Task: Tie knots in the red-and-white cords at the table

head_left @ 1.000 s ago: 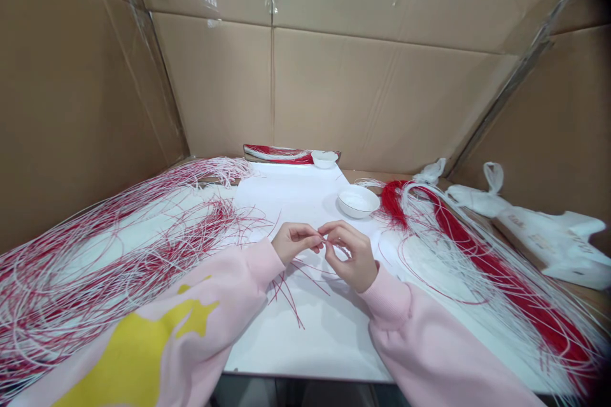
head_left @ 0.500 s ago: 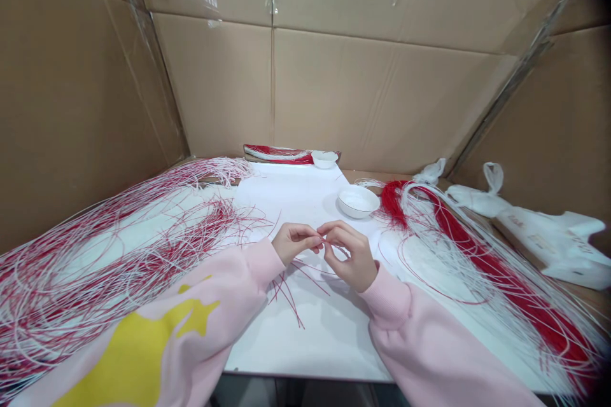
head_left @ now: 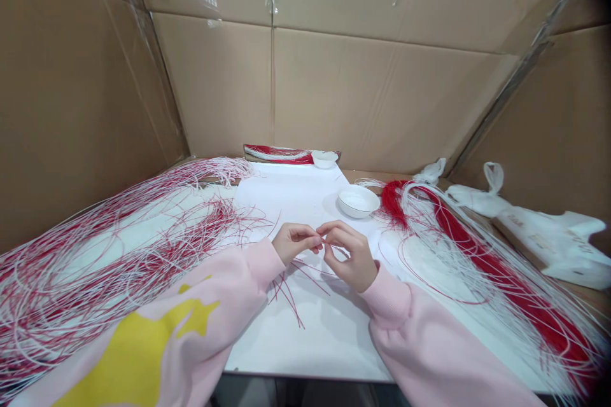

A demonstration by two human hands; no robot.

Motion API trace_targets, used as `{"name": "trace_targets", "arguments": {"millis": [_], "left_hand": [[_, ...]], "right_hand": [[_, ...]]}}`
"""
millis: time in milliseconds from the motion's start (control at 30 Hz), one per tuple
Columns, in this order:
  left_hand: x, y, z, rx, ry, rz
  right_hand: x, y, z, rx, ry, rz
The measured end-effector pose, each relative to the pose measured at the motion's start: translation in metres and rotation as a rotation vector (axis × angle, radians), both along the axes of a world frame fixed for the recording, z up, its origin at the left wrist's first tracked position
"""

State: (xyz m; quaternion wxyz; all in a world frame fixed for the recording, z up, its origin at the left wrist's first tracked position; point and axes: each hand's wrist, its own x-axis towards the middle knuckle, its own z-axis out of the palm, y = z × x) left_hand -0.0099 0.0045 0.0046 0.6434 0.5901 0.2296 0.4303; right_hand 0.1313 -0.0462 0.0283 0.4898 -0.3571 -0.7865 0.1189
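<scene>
Over the middle of the white table, my left hand (head_left: pixel 296 242) and my right hand (head_left: pixel 351 254) meet at the fingertips. My left thumb and forefinger pinch thin red cord, and its loose red ends (head_left: pixel 292 301) hang below that hand and spread over the white surface. The right thumb and fingers are curled and closed on the same red cord at the meeting point. Any knot or small part between the fingertips is too small to make out.
Red and white cords (head_left: pixel 143 273) cover the left side. More white cords and a thick red bundle (head_left: pixel 482 254) lie on the right. A white bowl (head_left: pixel 359 201) stands beyond my hands, a second bowl (head_left: pixel 324 159) farther back by a mirror (head_left: pixel 277 154). Plastic bags (head_left: pixel 548 235) lie far right; cardboard walls (head_left: pixel 334 89) enclose the table.
</scene>
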Motion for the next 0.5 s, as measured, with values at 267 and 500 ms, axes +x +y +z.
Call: {"name": "trace_targets", "arguments": {"millis": [267,500], "left_hand": [[0.0005,0.0029,-0.0050,-0.036,-0.016,0.072],[0.0008,0.0012,-0.0047,-0.065,-0.027,0.035]], "right_hand": [[0.0004,0.0007,-0.0018,-0.021,-0.010,0.000],[0.0011,0.0002,-0.0028,-0.047,0.029,-0.011]]}}
